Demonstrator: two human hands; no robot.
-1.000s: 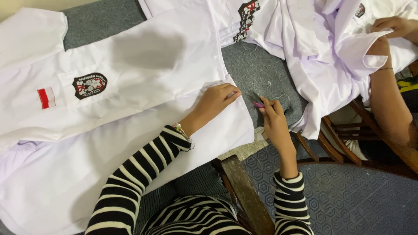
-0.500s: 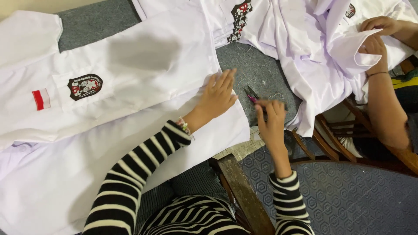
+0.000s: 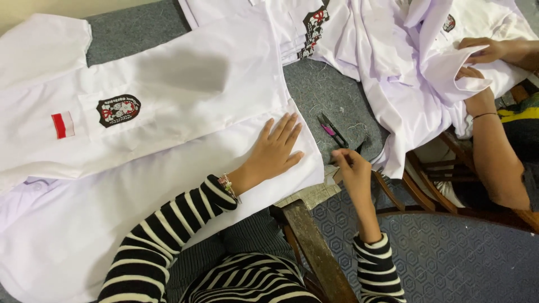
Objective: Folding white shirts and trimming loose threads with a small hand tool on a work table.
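Here our left hand (image 3: 276, 150) flat, fingers spread, on white cotton shirt (image 3: 168, 112) with dark crest badge (image 3: 118, 109) and red-white flag patch (image 3: 63, 124) far left; right hand (image 3: 352, 168) pinched narrow beside small pink-handled thread snips (image 3: 332, 131).

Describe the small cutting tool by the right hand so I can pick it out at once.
Start at the grey felt table, in the bare strip between the flat white shirt and the heaped shirts. Just above the right hand lie small thread snips: dark blades, pink handle, the only coloured tool there.

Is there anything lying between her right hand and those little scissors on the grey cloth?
Nothing visible does. The right hand sits just below the scissors on the grey cloth, with only bare cloth and loose threads between them. The left hand rests flat on the white shirt, off to the side.
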